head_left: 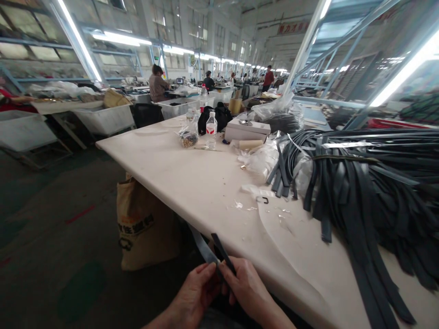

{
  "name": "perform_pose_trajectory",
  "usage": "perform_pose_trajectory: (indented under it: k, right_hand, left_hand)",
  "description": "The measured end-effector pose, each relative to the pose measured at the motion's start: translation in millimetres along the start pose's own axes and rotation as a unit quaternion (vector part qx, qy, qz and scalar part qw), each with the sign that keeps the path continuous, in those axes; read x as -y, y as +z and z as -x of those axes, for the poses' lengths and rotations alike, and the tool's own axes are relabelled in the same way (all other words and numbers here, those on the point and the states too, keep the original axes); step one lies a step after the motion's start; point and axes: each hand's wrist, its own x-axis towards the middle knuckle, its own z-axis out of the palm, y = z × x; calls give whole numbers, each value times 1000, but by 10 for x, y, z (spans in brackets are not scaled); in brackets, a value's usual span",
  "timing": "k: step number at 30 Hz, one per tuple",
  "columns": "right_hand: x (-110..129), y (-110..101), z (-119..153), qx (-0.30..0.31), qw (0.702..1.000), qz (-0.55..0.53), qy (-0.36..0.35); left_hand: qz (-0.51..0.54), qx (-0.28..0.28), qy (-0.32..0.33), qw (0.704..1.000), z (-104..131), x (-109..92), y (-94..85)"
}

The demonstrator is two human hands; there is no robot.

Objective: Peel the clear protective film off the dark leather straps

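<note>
Close together at the table's near edge, both my hands are closed on a dark strap (pixel 203 246). My left hand (pixel 196 289) pinches it between thumb and fingers, and a greyish length runs up from there past the table edge. In my right hand (pixel 247 284) a short black end (pixel 220 246) sticks up between the fingers. I cannot tell whether this is the same strap folded or a second piece. To the right, a big heap of black straps (pixel 363 196) lies on the table, several ends hanging toward me.
On the pale table (pixel 192 183) stand a water bottle (pixel 211 130), a bag of small metal parts (pixel 188 136) and a white box (pixel 247 130). A small dark hook-shaped piece (pixel 264 200) lies near plastic scraps. Below leans a tan sack (pixel 144 228). A person (pixel 157 84) sits farther back.
</note>
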Motion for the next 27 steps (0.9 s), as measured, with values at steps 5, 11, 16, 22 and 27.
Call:
perform_pose_trajectory:
  k: [5,11,16,22,27]
  right_hand:
    - [-40,-34,110,37,999,3,36]
    - [-18,11,37,-29,999,44,-3]
    - [-83,-66,131,5,1000,-18,20]
    - [-108,-25,122,-33,999,18,23]
    - [-90,-43,97,-18,1000,13,1]
  left_hand:
    - [26,-130,54,990,-77,-122,-106]
    - [9,-20,-25,999,-21,-7,32]
    - [11,-126,46,991,-87,-211,51]
    - [-41,-51,-18,998,-57,-137,77]
    - [-59,-47,-9,997,-56,-75,39]
